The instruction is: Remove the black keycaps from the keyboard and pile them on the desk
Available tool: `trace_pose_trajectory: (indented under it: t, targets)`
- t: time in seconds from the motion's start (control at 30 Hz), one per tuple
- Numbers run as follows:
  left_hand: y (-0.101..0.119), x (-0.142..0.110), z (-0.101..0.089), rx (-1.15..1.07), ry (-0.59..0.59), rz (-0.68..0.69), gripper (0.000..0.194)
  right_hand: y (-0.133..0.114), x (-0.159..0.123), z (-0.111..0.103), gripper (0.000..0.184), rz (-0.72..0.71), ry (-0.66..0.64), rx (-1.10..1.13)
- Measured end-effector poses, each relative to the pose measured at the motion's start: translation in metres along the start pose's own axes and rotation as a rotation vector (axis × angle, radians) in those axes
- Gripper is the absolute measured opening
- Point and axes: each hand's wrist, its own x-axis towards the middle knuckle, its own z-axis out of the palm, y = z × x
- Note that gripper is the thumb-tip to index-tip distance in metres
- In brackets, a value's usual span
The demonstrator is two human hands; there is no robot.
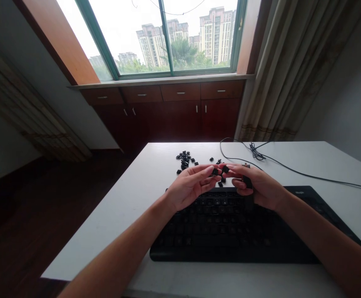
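My left hand [190, 184] pinches a small black keycap [215, 171] between thumb and fingers, above the back edge of a black keyboard [211, 240]. Close beside it, my right hand [258, 184] has another black keycap [225, 169] at its fingertips. A dark handle-like object [247, 181] is also tucked in the right hand's curled fingers; its kind cannot be made out. Some of the keyboard's upper rows lie in view between the wrists, while the forearms cover other parts. Loose black keycaps [185, 159] lie in a heap beyond the left hand, and several more sit behind both hands.
The keyboard lies on a white table [112, 215]. A black cable [304, 176], partly bundled, runs across the back right. Beyond the table stand a dark red cabinet [174, 120] and a window [180, 41], with curtains [280, 74] at the sides.
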Motion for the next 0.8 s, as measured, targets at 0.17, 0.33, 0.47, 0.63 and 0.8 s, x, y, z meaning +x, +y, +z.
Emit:
trace_pose_trajectory:
  t: [0.17, 0.33, 0.47, 0.63, 0.8]
  targets:
    - [-0.0016, -0.0001, 0.0020, 0.038, 0.033, 0.013, 0.024, -0.0002, -0.0001, -0.0011, 0.024, -0.002, 0.006, -0.002]
    - [-0.0035, -0.0009, 0.0042, 0.059, 0.071, -0.017, 0.025, 0.0000, 0.0000, -0.0024, 0.022, -0.006, -0.006, 0.009]
    - [-0.0042, -0.0015, 0.0038, 0.045, 0.056, -0.023, 0.024, -0.0009, -0.0002, -0.0016, 0.021, -0.004, 0.010, 0.024]
    - [-0.0042, -0.0009, 0.0042, 0.033, 0.079, 0.007, 0.023, -0.0009, -0.0001, -0.0015, 0.021, -0.006, 0.020, 0.033]
    - [-0.0029, 0.0020, 0.0026, 0.013, 0.199, 0.035, 0.024, -0.0033, -0.0017, -0.0012, 0.030, -0.019, 0.050, 0.002]
